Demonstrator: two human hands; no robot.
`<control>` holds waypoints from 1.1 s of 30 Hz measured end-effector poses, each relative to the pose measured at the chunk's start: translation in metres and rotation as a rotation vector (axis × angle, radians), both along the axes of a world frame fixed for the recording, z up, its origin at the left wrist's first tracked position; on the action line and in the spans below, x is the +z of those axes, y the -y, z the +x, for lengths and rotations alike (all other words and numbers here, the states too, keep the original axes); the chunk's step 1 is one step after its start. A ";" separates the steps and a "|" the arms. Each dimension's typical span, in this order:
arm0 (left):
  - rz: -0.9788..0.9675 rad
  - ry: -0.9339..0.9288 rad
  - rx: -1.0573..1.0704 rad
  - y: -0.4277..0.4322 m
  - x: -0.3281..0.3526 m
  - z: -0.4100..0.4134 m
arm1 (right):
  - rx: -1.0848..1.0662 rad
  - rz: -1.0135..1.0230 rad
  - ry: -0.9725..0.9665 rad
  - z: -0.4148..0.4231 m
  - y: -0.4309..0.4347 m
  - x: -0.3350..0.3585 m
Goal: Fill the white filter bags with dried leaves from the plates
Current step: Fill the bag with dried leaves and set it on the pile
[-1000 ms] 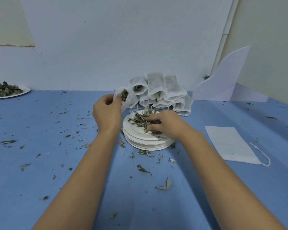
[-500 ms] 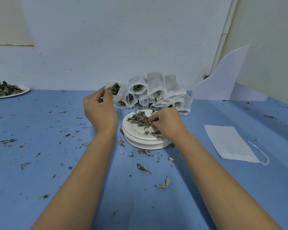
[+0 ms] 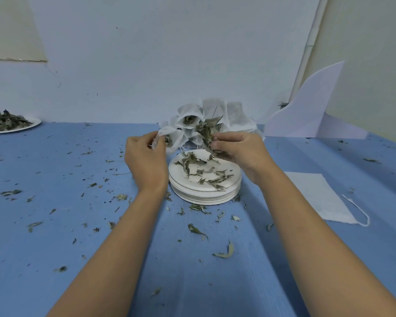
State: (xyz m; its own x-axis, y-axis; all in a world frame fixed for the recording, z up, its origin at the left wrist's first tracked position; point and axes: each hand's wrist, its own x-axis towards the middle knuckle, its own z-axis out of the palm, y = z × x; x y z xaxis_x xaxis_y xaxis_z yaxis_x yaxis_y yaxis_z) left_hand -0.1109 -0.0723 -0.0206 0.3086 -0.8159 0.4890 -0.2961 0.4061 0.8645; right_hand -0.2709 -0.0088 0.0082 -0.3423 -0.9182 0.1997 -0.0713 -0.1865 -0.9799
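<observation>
A stack of white plates [image 3: 205, 191] stands mid-table with a thin scatter of dried leaves on top. My left hand [image 3: 145, 161] pinches the rim of a white filter bag [image 3: 173, 139] just left of the plates, its mouth facing right. My right hand [image 3: 240, 152] grips a bunch of dried leaves [image 3: 206, 132] lifted above the plates, close to the bag's mouth. Behind them a pile of filled filter bags [image 3: 215, 115] leans against the wall.
A flat filter bag [image 3: 318, 197] with a drawstring lies on the blue table at the right. Another plate of leaves [image 3: 9, 123] sits at the far left by the wall. A white cut-out board [image 3: 306, 108] stands back right. Loose leaf bits litter the table.
My right hand has lifted off the plate with a bunch of leaves and carried it up toward the bag. My left hand has brought the bag back right toward the plates.
</observation>
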 end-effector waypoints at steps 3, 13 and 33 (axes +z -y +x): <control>-0.017 0.056 -0.057 -0.004 0.000 -0.006 | 0.118 -0.012 0.100 0.001 0.000 0.002; 0.152 -0.168 -0.350 -0.009 0.009 -0.015 | 0.019 0.050 -0.220 0.003 -0.001 -0.001; 0.078 -0.067 -0.646 -0.016 0.003 -0.026 | -0.274 0.065 -0.613 0.013 0.006 -0.004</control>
